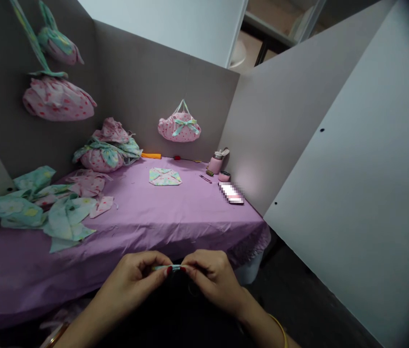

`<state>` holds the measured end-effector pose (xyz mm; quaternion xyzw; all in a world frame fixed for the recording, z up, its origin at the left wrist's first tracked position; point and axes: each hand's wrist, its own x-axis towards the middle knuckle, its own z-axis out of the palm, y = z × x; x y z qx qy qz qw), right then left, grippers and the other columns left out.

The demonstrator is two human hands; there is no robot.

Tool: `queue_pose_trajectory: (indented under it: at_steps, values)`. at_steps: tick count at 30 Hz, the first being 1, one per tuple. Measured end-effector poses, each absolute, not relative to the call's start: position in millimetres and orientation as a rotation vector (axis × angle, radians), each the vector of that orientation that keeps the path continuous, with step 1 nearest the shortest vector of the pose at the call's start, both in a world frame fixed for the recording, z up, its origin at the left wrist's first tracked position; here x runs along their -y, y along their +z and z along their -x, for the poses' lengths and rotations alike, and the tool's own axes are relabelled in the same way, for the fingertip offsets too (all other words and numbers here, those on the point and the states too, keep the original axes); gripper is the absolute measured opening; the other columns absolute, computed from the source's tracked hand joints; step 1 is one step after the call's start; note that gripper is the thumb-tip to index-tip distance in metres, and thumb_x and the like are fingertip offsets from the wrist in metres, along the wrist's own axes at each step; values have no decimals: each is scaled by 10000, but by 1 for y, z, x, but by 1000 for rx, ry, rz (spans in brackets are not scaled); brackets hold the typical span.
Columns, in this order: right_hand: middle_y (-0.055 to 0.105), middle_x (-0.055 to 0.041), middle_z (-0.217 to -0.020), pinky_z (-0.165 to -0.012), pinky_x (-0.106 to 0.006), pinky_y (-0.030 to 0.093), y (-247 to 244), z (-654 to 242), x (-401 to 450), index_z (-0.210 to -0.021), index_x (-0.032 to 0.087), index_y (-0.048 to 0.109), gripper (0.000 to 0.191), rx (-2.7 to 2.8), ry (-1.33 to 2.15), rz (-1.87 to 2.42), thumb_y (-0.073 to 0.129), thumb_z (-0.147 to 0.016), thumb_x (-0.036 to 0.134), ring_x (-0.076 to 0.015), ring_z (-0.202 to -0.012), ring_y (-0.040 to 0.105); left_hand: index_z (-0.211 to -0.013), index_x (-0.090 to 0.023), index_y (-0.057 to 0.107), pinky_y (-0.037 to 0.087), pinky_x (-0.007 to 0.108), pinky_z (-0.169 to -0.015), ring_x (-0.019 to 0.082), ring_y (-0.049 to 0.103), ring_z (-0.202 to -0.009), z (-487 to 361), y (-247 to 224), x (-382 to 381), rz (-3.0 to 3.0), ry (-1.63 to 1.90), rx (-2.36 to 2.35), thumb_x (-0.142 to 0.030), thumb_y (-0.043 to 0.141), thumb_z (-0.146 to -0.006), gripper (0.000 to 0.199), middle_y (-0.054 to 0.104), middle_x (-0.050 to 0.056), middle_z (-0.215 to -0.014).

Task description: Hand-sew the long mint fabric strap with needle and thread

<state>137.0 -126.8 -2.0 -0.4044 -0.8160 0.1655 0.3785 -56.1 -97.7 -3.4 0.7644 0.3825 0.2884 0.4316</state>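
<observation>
Both hands meet in front of the table's near edge, thumbs and fingers pinched. My left hand [139, 273] is closed on one end of a small strip of light green fabric [176, 267]. My right hand [213, 275] pinches the strip's other end, its thumb a short way from the left thumb. The strip is thin and mostly covered by the fingers. Beyond the hands, a folded green and pink fabric piece [165, 177] lies flat on the purple tablecloth [146, 205].
Green fabric pieces [68, 212] and a pile of pink and green bundles [103, 157] lie on the left. Patterned pouches [59, 99] hang on the panels, one with a bow [179, 127]. A pink bottle [215, 162], small pink bowl [224, 177] and phone [231, 193] stand or lie at right.
</observation>
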Motion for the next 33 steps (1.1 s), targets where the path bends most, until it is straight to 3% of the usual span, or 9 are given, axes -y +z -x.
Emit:
queue_pose_trajectory:
  at_steps: [5, 9, 15, 19, 24, 29, 33]
  values:
    - [640, -20, -668, -564, -189, 405, -4, -132, 126, -747, 132, 661, 153, 2001, 623, 1029, 536, -823, 175, -92, -596, 563, -788, -184, 705, 431, 220, -567, 168, 601, -634, 55, -9, 98, -1747, 695, -936, -328, 562, -782, 203, 703, 10, -699]
    - [594, 3, -578, -489, -183, 360, -4, -131, 125, -721, 133, 674, 149, 1917, 773, 1068, 585, -792, 229, -78, -507, 491, -740, -164, 684, 378, 199, -498, 124, 529, -522, 56, -12, 99, -1556, 672, -872, -359, 584, -761, 220, 627, -22, -575]
    - [525, 16, -537, -464, -185, 318, -11, -132, 125, -689, 119, 663, 207, 1744, 1017, 1096, 621, -760, 309, -67, -488, 416, -727, -161, 677, 352, 193, -494, 104, 482, -506, 56, -14, 101, -1449, 652, -857, -369, 617, -741, 217, 585, -37, -563]
    - [499, 22, -564, -426, -172, 274, -17, -136, 123, -752, 113, 641, 303, 1434, 1325, 1059, 617, -755, 415, -46, -457, 365, -722, -167, 667, 339, 182, -476, 96, 468, -491, 57, -11, 103, -1398, 657, -862, -359, 622, -740, 198, 578, -45, -557]
    - [408, 66, -507, -389, -168, 187, -21, -137, 121, -830, 113, 640, 332, 1335, 1659, 1012, 637, -739, 432, -24, -408, 280, -733, -174, 673, 337, 177, -479, 94, 461, -497, 58, -10, 105, -1414, 643, -847, -347, 604, -756, 187, 581, -45, -568]
    - [474, 41, -533, -433, -173, 249, -13, -133, 126, -695, 106, 622, 272, 1361, 1513, 1056, 717, -662, 359, -34, -451, 351, -752, -175, 686, 350, 183, -493, 107, 473, -525, 58, -8, 106, -1569, 628, -859, -343, 573, -778, 204, 598, -31, -593]
    - [482, 29, -550, -441, -173, 279, -9, -131, 129, -681, 113, 622, 223, 1495, 1297, 1099, 659, -725, 328, -51, -484, 376, -757, -180, 690, 360, 182, -488, 120, 492, -545, 56, -5, 107, -1676, 631, -880, -332, 546, -789, 212, 617, -24, -612]
